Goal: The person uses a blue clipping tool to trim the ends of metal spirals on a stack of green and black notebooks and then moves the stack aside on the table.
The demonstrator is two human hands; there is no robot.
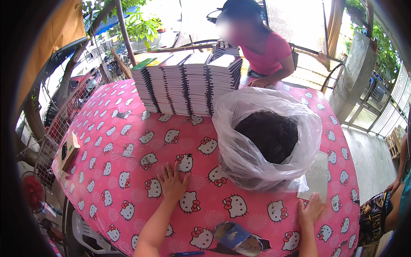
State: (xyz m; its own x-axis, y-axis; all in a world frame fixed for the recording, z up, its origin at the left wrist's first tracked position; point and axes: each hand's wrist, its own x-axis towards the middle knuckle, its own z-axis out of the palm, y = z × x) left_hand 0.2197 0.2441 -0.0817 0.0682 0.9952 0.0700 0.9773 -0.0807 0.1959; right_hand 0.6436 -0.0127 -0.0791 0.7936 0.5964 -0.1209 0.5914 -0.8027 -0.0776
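While both hands lie flat: neither grip has hold of anything.
Left hand [173,182]: palm down on the pink cat-print cloth [128,145] that covers the worktop, fingers spread wide, the grip fully open and empty.
Right hand [310,209]: also flat and open, fingertips touching the near edge of a clear flat sleeve [317,177]; it presses rather than clasps.
Clear flat sleeve: lies on the cloth just beyond the right hand, its far side against the plastic bag.
Plastic bag [257,141]: large, clear, mouth open, standing between and beyond the two hands, nearer the right; a dark netted mass [269,132] fills it.
Stacks of booklets [188,83]: five tall piles in a row, well beyond the left hand, at the far edge.
Other person [267,53]: in a pink top, behind the stacks, one hand on the rightmost pile.
Small cardboard box [68,150]: far to the left of the left hand, at the cloth's edge.
Blue sandal [237,237]: near edge, between the forearms.
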